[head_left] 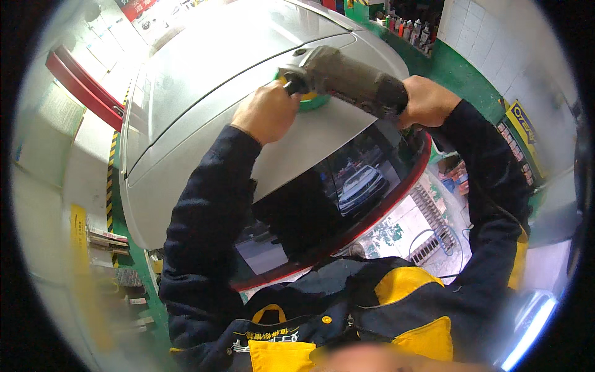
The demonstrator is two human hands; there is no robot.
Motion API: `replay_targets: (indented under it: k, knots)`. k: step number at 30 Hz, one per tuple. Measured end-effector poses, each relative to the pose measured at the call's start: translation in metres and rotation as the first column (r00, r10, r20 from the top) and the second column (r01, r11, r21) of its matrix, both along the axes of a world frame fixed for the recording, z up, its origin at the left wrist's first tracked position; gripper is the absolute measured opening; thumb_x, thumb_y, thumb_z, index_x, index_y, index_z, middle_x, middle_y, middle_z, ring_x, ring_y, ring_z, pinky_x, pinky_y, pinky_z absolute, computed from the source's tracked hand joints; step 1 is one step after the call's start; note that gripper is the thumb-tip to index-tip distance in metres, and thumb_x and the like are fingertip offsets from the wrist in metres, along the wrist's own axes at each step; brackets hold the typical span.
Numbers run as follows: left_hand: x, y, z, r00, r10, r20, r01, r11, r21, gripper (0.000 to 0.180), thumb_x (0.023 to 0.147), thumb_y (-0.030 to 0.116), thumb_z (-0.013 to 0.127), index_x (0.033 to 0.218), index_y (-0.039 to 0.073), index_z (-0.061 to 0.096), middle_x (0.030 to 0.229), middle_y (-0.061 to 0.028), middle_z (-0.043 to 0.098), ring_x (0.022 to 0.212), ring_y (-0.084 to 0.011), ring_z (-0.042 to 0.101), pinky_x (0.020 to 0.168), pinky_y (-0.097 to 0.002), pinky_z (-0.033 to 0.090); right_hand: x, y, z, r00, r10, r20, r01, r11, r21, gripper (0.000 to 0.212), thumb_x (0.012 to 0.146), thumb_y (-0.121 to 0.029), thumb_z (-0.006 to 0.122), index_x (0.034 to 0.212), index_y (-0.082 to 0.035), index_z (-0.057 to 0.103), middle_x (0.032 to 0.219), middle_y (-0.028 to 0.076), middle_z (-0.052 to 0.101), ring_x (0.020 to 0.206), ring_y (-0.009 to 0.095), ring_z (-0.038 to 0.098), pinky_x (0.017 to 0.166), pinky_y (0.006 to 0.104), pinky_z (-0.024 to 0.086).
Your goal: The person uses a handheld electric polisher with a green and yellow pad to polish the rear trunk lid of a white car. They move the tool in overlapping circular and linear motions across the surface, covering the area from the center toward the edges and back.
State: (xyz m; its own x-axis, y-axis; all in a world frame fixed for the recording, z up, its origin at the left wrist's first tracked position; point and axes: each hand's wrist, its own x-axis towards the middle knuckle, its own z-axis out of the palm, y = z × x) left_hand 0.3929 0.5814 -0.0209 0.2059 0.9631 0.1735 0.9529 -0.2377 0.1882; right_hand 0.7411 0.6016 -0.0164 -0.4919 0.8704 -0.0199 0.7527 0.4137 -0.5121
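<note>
A grey-brown power polisher (353,77) lies across both my hands over the pale silver car panel (297,155). My left hand (271,111) is wrapped round the dark side handle near the tool's head. The rear end of the polisher's body is gripped by my right hand (431,102), its fingers partly hidden. Under the head shows a green and yellow round pad (313,102), at the panel; whether it presses on the surface I cannot tell. Nearer to me, a dark glossy rear glass (310,198) with a red rim reflects a car.
A red beam (83,87) stands at the far left beside the car. Bottles (409,31) crowd a shelf at the back right. A yellow sign (524,124) leans by the right wall. A thin blue cable (427,239) lies near the floor grating (437,217).
</note>
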Motion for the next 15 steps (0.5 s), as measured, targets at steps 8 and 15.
replay_targets:
  k: [8,15]
  knots:
    - [0.074,0.077,0.001,0.969,-0.219,-0.116,0.219,0.976,-0.010,0.040,0.111,0.031,0.058,0.110,-0.004,0.077,0.097,-0.0276,0.076,0.090,-0.0478,0.075,0.084,-0.0513,0.061,0.076,0.032,-0.022,0.993,-0.064,-0.102,0.062,0.998,-0.025,0.041,0.065,-0.009,0.089,0.102,0.004,0.076,0.087,0.015,0.078,0.078,0.026,0.072,0.079,0.0414,0.058]
    - [0.058,0.043,-0.001,0.967,-0.243,-0.072,0.246,0.969,0.025,0.052,0.114,0.038,0.056,0.110,-0.012,0.068,0.087,-0.0315,0.074,0.081,-0.0506,0.075,0.076,-0.0551,0.060,0.059,0.009,-0.021,0.995,-0.046,-0.092,0.041,0.998,-0.057,0.036,0.066,-0.015,0.085,0.096,0.004,0.076,0.080,0.017,0.074,0.073,0.030,0.070,0.075,0.0430,0.057]
